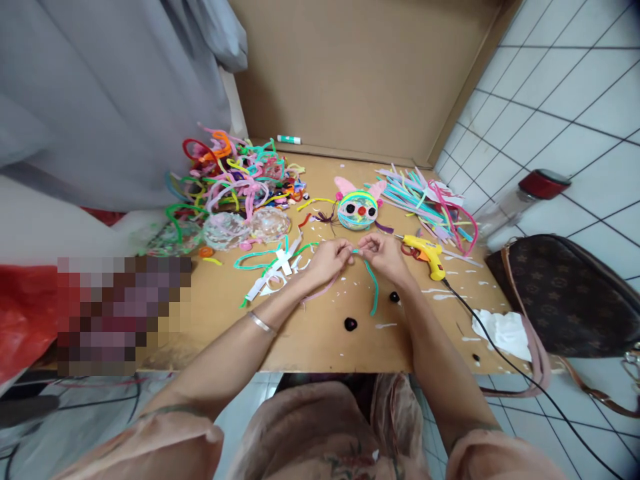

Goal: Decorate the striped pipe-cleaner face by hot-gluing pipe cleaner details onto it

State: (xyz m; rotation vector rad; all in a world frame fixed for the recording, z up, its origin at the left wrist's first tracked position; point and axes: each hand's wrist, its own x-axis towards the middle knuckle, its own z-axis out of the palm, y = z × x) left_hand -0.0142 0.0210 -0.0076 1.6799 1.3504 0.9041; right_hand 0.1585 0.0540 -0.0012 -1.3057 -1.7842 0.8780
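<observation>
Over the middle of the table, my left hand (pixel 333 260) and my right hand (pixel 381 255) meet, fingertips pinched close together. Between them runs a teal pipe cleaner (pixel 373 293), whose free end hangs down below my right hand. Just behind the hands sits a round animal face (pixel 358 212) with pink ears, black eyes and a red nose. A yellow glue gun (pixel 425 256) lies right of my right hand. Two black pieces, one a round bead (pixel 351 325), rest in front. Left of my left hand lie white paper scraps (pixel 284 261) and bent pipe cleaners.
A tangled heap of coloured pipe cleaners (pixel 240 180) and clear balls (pixel 225 230) fills the back left. More straight pipe cleaners (pixel 410 193) lie back right. A bottle (pixel 520 200), brown bag (pixel 575 293) and tissue (pixel 503 332) line the right side; the glue gun's cord (pixel 495 347) trails off the edge.
</observation>
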